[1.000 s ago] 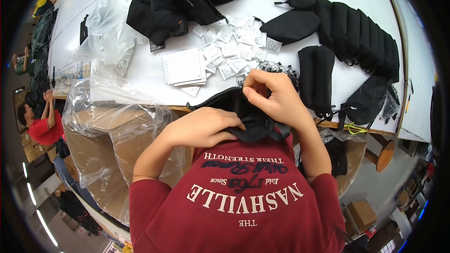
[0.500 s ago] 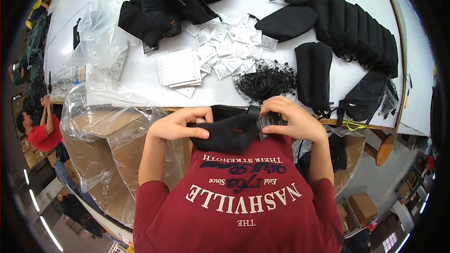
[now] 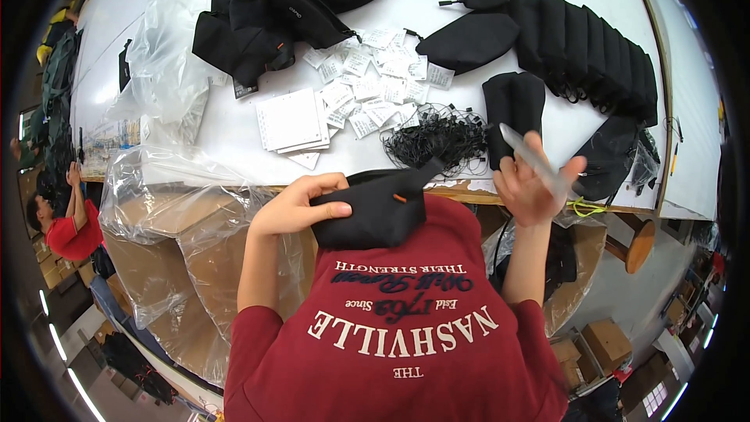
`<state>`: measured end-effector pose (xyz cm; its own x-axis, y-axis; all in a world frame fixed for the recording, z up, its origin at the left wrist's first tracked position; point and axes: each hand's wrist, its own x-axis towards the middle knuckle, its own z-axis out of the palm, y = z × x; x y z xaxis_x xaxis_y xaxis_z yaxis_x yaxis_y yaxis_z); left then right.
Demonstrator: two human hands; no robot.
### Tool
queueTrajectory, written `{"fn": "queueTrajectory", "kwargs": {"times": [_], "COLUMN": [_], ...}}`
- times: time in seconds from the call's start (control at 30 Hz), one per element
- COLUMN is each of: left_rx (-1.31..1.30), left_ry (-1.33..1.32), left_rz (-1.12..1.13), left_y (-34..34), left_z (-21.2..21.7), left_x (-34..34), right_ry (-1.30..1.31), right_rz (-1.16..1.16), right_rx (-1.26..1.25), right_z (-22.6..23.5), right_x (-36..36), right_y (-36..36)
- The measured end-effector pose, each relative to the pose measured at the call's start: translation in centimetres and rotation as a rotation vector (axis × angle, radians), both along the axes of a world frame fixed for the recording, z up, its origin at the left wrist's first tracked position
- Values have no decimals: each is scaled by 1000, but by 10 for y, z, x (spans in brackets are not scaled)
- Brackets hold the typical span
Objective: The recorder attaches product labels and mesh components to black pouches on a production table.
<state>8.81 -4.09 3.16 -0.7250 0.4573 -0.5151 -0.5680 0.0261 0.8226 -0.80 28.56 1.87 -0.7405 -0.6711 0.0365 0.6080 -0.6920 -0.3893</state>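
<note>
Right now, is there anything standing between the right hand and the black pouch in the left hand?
Nothing visible stands between the right hand and the black pouch. The tangled black cords lie on the table, beyond that gap. A blurred pale strip is at the right hand itself.

right hand (image 3: 531, 189) now away from the black pouch (image 3: 367, 220)
half a second ago it was at the pouch's right end; now it is farther right, fingers spread near the table edge (image 3: 469, 190), with a blurred pale strip (image 3: 539, 165) across them, too smeared to tell whether it is gripped. the orange tab (image 3: 399, 198) has risen. since a second ago, the left hand (image 3: 301, 205) has gone from lying over the opening to gripping the left end.
</note>
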Motion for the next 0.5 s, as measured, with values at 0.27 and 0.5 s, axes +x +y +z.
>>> {"fn": "queueTrajectory", "kwargs": {"times": [0.27,0.5], "left_rx": [-101,-129], "left_ry": [172,243], "left_rz": [-244,-249], "left_y": [17,19], "left_z": [-1,1], "left_x": [2,7], "right_ry": [-136,-166], "right_rz": [-677,-506], "right_rx": [623,663], "right_z": [-10,13], "right_x": [-32,-20], "right_y": [-77,-112]}}
